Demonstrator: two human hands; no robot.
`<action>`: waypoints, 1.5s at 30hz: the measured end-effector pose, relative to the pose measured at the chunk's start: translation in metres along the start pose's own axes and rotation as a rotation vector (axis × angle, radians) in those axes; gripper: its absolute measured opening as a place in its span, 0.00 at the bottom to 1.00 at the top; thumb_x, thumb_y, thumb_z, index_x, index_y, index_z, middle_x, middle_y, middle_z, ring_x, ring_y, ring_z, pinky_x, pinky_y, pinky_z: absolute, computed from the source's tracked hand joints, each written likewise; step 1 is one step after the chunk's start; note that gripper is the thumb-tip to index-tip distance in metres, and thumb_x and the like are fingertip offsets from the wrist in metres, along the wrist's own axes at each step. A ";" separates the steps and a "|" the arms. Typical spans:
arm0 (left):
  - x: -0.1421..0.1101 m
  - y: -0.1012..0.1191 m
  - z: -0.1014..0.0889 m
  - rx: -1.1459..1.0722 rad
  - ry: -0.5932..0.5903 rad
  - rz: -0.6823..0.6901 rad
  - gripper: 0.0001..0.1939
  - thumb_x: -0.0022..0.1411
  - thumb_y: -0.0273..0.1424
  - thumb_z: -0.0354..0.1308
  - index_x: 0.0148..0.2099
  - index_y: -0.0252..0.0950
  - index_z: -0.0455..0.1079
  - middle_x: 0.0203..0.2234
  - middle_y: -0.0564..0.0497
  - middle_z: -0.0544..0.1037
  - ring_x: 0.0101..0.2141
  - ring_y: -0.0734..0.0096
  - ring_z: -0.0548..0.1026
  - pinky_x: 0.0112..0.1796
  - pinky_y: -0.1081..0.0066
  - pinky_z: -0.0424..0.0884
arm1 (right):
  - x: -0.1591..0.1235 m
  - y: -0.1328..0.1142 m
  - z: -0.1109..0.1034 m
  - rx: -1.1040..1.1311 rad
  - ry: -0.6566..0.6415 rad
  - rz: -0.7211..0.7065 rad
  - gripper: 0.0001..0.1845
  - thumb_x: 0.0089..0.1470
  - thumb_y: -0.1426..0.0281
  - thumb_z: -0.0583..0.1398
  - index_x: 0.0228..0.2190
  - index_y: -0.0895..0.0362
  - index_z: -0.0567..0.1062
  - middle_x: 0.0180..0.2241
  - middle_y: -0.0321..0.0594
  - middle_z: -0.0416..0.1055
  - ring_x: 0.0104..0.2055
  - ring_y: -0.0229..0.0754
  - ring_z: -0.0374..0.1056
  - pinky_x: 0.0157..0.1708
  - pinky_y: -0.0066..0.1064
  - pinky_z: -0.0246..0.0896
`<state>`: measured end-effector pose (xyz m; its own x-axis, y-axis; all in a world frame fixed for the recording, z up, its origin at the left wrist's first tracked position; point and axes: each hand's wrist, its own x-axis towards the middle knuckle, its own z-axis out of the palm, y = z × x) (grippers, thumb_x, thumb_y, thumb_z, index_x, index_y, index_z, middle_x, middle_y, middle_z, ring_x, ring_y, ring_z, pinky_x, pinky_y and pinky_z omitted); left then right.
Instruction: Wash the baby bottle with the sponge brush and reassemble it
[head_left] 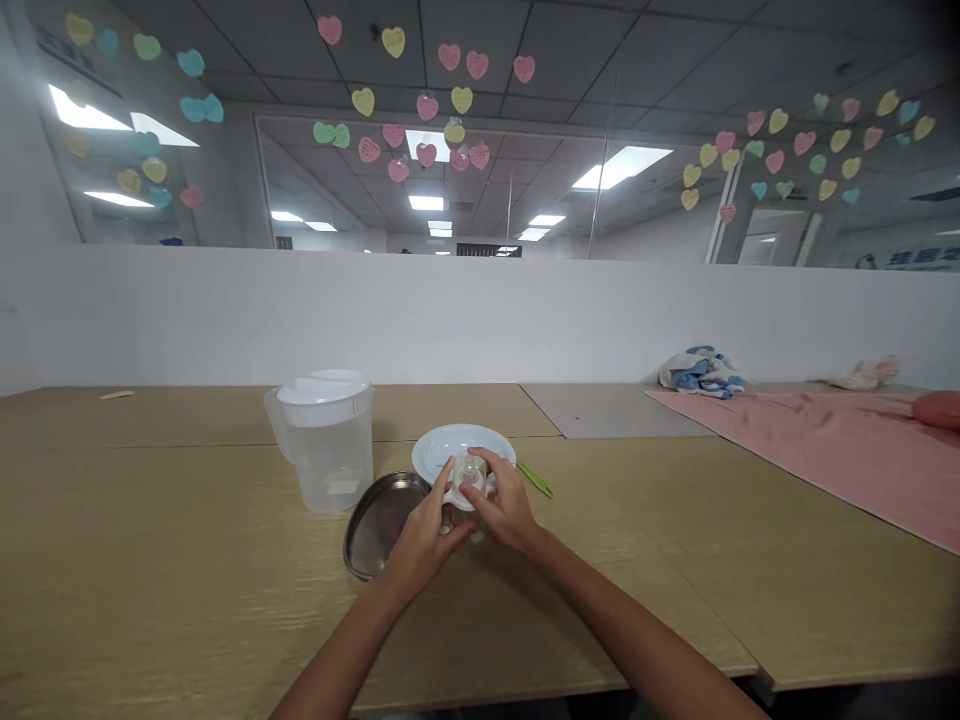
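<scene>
Both hands meet over the near edge of a white plate (429, 452). Between them is what looks like a baby bottle (470, 472), with a clear dome over its teat and white handles at the sides. My left hand (426, 532) is closed round its left side, thumb low. My right hand (511, 508) grips it from the right, with fingers at the top of the clear dome. The bottle's lower part is mostly hidden by my hands. Left of my left hand, a steel pan (384, 525) is partly covered by that hand.
A translucent lidded pitcher (330, 450) stands behind the pan. A green handle (536, 480) sticks out right of the plate. Farther right lie a pink cloth (817, 440), a crumpled blue-and-white cloth (701, 372) and a grey mat (607, 412). The table's front edge is near my right forearm.
</scene>
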<state>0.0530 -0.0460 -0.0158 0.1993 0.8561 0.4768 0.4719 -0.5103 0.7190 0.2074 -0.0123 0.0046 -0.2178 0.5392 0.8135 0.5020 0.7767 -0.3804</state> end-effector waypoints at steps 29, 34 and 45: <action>-0.001 0.000 0.002 -0.002 -0.011 -0.025 0.40 0.55 0.38 0.56 0.64 0.40 0.41 0.48 0.43 0.69 0.43 0.63 0.69 0.42 0.67 0.66 | -0.010 0.012 0.019 0.258 0.334 0.067 0.26 0.56 0.67 0.53 0.55 0.54 0.54 0.53 0.48 0.59 0.51 0.44 0.61 0.50 0.40 0.58; -0.001 -0.004 0.002 0.036 -0.015 0.012 0.35 0.56 0.39 0.55 0.63 0.40 0.47 0.52 0.44 0.66 0.44 0.64 0.68 0.42 0.68 0.65 | 0.000 0.014 0.014 0.299 0.446 0.131 0.24 0.54 0.68 0.54 0.53 0.53 0.59 0.54 0.47 0.57 0.51 0.43 0.60 0.49 0.39 0.58; -0.001 -0.004 0.003 0.057 -0.030 0.008 0.35 0.57 0.41 0.53 0.63 0.39 0.46 0.54 0.44 0.63 0.46 0.63 0.67 0.43 0.68 0.65 | 0.007 0.025 0.010 0.273 0.292 0.358 0.13 0.48 0.71 0.52 0.32 0.57 0.75 0.39 0.44 0.68 0.39 0.42 0.65 0.38 0.33 0.61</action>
<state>0.0535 -0.0448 -0.0206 0.2283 0.8546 0.4664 0.5185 -0.5122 0.6847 0.2102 0.0144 -0.0042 0.1889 0.7029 0.6857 0.2580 0.6383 -0.7253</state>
